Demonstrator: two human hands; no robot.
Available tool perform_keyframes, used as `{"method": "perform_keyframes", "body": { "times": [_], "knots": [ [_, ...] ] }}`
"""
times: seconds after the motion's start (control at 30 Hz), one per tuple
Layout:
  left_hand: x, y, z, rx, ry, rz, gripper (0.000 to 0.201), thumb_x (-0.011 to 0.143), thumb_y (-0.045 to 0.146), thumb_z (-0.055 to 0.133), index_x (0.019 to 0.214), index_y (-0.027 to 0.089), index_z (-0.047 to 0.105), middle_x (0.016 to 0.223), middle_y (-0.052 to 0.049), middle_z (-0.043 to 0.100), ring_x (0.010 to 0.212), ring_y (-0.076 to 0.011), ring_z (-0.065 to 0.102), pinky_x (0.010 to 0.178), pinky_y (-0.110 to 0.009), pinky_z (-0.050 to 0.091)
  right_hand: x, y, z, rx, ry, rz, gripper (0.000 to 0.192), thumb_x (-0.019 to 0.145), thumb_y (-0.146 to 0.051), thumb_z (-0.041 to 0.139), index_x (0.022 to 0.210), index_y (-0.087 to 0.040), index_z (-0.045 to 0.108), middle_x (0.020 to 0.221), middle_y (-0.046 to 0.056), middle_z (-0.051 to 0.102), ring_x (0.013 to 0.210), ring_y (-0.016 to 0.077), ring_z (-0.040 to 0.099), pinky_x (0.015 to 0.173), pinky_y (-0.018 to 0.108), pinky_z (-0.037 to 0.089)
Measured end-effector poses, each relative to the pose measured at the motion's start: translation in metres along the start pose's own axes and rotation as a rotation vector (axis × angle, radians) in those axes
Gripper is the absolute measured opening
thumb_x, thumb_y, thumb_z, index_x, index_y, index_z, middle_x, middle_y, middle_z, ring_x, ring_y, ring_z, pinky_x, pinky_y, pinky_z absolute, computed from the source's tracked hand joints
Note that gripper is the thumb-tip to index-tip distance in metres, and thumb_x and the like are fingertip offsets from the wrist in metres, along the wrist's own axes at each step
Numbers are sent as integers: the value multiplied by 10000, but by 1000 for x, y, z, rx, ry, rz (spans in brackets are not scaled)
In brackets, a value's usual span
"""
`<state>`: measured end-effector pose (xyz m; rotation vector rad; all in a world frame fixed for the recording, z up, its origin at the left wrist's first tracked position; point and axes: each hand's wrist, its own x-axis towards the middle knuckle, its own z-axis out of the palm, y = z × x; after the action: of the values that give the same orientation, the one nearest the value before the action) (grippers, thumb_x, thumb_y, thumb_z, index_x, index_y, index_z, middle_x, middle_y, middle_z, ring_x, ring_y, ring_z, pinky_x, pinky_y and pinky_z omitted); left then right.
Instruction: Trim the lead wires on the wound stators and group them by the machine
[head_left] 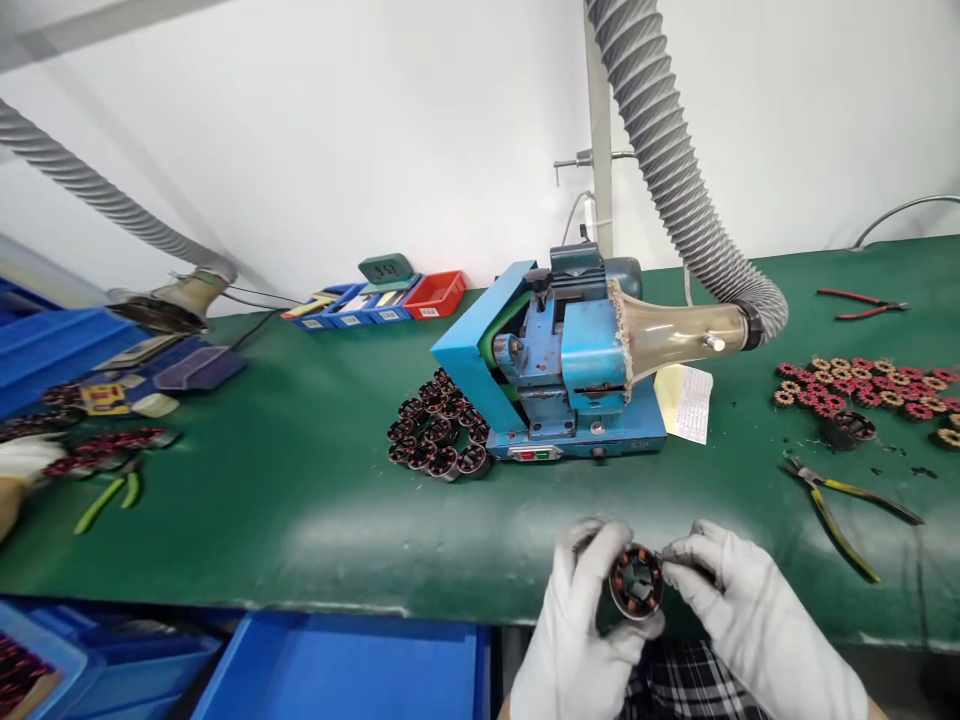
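Above the table's front edge, a round motor stator [636, 582] with copper windings round a dark ring is held in my left hand [576, 625]. The white-gloved fingers and thumb wrap its left side and underside, and its open face is turned up towards me. My right hand [739, 590], also in a white glove, is closed in a pinch at the stator's right rim. Whatever lies between those fingertips is too small to make out. Beyond my hands stands a blue belt-driven machine [544, 350] with a clear suction hood [675, 335].
Dark-ringed stators [439, 430] cluster left of the machine. Red and tan wound cores [862, 385], yellow-handled cutters [847, 505] and red-handled pliers [862, 304] lie right. A blue bin [345, 665] sits below the edge. At far left, a co-worker's gloved hand [26, 460] shows near green-handled pliers [109, 498].
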<state>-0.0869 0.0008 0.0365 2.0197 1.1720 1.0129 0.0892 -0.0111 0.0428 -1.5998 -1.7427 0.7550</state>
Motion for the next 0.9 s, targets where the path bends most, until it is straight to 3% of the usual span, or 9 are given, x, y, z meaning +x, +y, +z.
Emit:
{"method": "perform_keyframes", "body": {
  "times": [0.1, 0.23, 0.3, 0.4, 0.47, 0.57, 0.73, 0.8, 0.9],
  "knots": [
    [-6, -10, 7, -12, 3, -66, 656, 585, 68, 688, 1178, 285, 510, 1120, -69, 484, 1030, -259, 537, 849, -406, 517, 7, -8, -7, 194, -56, 146, 207, 762, -319, 521, 684, -226, 689, 699, 55, 680, 698, 219, 640, 671, 338, 531],
    [-11, -17, 18, -372, -17, -223, 558, 661, 181, 682, 1180, 262, 491, 1150, -93, 538, 854, -219, 617, 579, -304, 559, 13, -9, -7, 372, -77, 250, 166, 679, -314, 575, 695, -203, 697, 729, 65, 698, 716, 223, 637, 698, 338, 512],
    [-10, -15, 18, -474, -21, -277, 428, 703, 173, 654, 1107, 240, 531, 1116, -89, 576, 778, -194, 637, 541, -282, 553, 13, -8, -5, 378, -102, 255, 159, 686, -320, 574, 666, -205, 683, 696, 51, 677, 687, 211, 614, 679, 328, 495],
    [-8, -9, 13, -510, -22, -166, 112, 715, 152, 663, 795, 206, 606, 971, -51, 620, 871, -211, 632, 733, -331, 557, 12, -7, -2, 373, -145, 239, 163, 717, -296, 555, 604, -202, 625, 642, 16, 596, 651, 179, 558, 643, 297, 453],
    [-8, -9, 9, -427, 19, -46, 184, 719, 135, 665, 871, 227, 618, 1012, -52, 601, 984, -228, 596, 864, -380, 512, 12, -8, -1, 443, -186, 271, 158, 726, -286, 550, 595, -199, 572, 609, -16, 523, 599, 149, 504, 584, 269, 422],
    [-7, -13, 5, -244, 2, -5, 556, 640, 84, 714, 1133, 273, 539, 1192, -73, 514, 1121, -258, 512, 946, -420, 456, 12, -8, 0, 572, -248, 379, 163, 718, -323, 557, 610, -204, 524, 556, -49, 445, 503, 120, 414, 479, 248, 364],
    [0, -14, 4, -445, -264, -115, 253, 662, 64, 670, 853, 205, 584, 898, -25, 588, 829, -180, 603, 736, -291, 530, 10, -2, 7, 346, -98, 292, 188, 756, -317, 518, 644, -189, 597, 666, 33, 595, 665, 187, 535, 662, 320, 419],
    [0, -16, 7, -365, -242, -59, 180, 704, 65, 619, 818, 202, 597, 929, -35, 567, 849, -179, 599, 742, -291, 527, 10, 3, 13, 292, -43, 276, 187, 770, -313, 514, 678, -184, 612, 714, 55, 625, 718, 203, 557, 711, 339, 422],
    [-4, -27, 16, 0, -95, 125, 355, 765, 50, 515, 1070, 222, 571, 1061, -80, 536, 991, -217, 564, 828, -361, 510, 11, 16, 23, 406, -160, 369, 222, 796, -353, 501, 661, -183, 545, 580, 0, 545, 552, 148, 510, 546, 279, 426]
  ]
}}
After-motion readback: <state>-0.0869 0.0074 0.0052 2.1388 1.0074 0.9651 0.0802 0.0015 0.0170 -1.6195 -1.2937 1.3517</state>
